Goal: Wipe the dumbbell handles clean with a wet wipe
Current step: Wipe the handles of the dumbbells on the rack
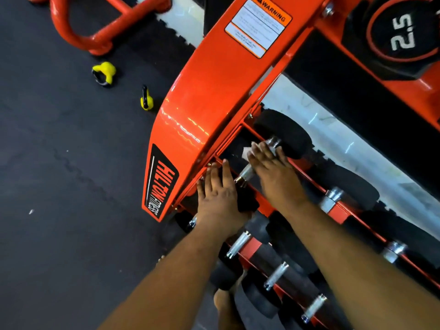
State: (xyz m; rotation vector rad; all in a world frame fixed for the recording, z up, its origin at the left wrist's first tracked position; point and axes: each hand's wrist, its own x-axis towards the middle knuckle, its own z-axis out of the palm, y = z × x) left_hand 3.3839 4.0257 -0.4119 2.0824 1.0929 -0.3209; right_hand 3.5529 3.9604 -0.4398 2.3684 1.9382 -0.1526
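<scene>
A black dumbbell with a chrome handle [246, 173] lies on the lower tier of an orange rack [214, 96]. My right hand [273, 171] wraps over the upper part of that handle, pressing a white wet wipe [246, 152] whose corner sticks out past the fingertips. My left hand [217, 189] rests with fingers spread on the near black head of the same dumbbell [247, 201], beside the rack's side panel. Part of the handle is hidden under my right palm.
More dumbbells with chrome handles [276, 275] fill the rack's lower tiers toward the bottom right. A 2.5 dumbbell [402, 32] sits on the top tier. Two yellow kettlebells [104, 72] [147, 101] stand on the dark rubber floor, near an orange tubular frame [95, 32].
</scene>
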